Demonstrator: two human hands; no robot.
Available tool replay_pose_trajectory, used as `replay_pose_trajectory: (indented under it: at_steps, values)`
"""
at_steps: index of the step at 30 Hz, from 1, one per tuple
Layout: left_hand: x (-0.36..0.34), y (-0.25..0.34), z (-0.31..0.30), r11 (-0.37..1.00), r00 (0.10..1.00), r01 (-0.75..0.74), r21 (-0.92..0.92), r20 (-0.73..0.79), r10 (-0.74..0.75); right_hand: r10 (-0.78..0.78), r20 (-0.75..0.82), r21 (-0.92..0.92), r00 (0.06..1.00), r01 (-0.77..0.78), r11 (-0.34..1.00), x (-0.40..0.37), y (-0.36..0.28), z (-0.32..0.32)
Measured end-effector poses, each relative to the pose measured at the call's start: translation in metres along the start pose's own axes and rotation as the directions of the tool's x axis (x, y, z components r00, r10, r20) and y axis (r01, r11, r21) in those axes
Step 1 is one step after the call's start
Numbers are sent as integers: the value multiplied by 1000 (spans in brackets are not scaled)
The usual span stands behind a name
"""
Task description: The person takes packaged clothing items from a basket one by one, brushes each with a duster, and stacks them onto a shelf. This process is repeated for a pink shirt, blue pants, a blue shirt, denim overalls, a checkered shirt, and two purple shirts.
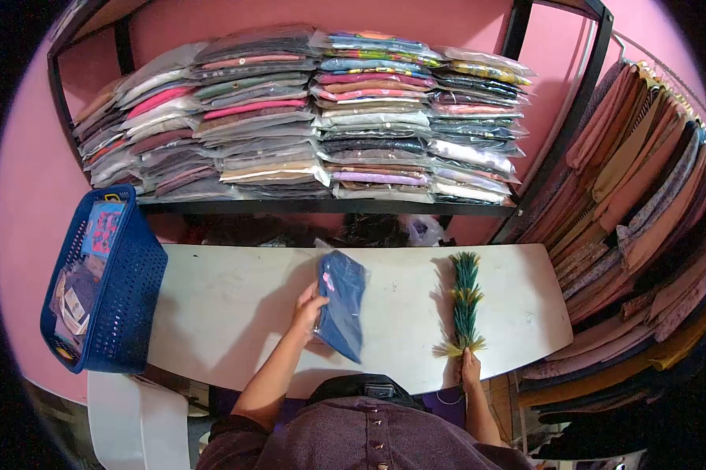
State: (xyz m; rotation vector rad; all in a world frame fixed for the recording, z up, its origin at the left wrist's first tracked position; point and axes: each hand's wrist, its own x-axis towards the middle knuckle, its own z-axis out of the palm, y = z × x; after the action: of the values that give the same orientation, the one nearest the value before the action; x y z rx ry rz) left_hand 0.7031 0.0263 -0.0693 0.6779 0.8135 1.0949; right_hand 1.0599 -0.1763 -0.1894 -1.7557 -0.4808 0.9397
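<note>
My left hand (309, 310) grips the left edge of a blue folded garment in a clear plastic bag (343, 301), held above the middle of the white table (400, 313). A small pink mark shows near the upper left of the package. At the table's right side, my right hand (470, 366) is closed around the lower end of a green duster-like bundle with yellow tips (466, 301). The bundle points away from me, toward the back edge of the table.
A blue perforated basket (118, 298) with packaged items stands at the table's left end. Behind the table, a black-framed shelf (329, 207) bears stacks of bagged garments (376, 117). Clothes (627, 188) hang from a rail at the right. A white chair (137, 419) is at the lower left.
</note>
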Motion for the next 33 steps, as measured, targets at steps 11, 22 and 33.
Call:
replay_pose_trajectory:
  at_steps: [11, 22, 33]
  values:
    - [-13, -82, 11, 560, 879, -231, 796, 418, -231, 54, 20, 14, 998, -54, 998, 13, 16, -6]
    - [-63, -102, -104, 281, 947, -151, 948, 57, 317, -154, 684, -679, 713, 699, 222, -59, -37, 80]
    - [-45, -127, -136, 570, 966, -127, 812, -30, 258, -143, 684, -699, 715, 699, 151, -37, -45, 103]
